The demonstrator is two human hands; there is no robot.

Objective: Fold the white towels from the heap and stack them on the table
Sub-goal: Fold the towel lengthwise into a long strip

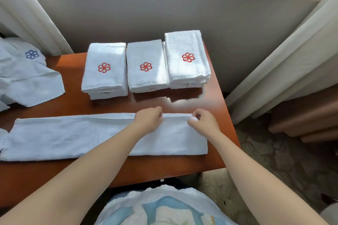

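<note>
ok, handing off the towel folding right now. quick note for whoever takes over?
Left hand: pinching the far long edge of the long folded towel, near its middle.
Right hand: pinching the same edge at the towel's right end.
That towel lies as a long strip across the near side of the table, not yet folded short.
Done: three stacks of folded towels with red logos sit in a row at the far side: left stack, middle stack, right stack.
Left: finish folding the strip and stack it, then work through the heap at the table's left edge.
</note>
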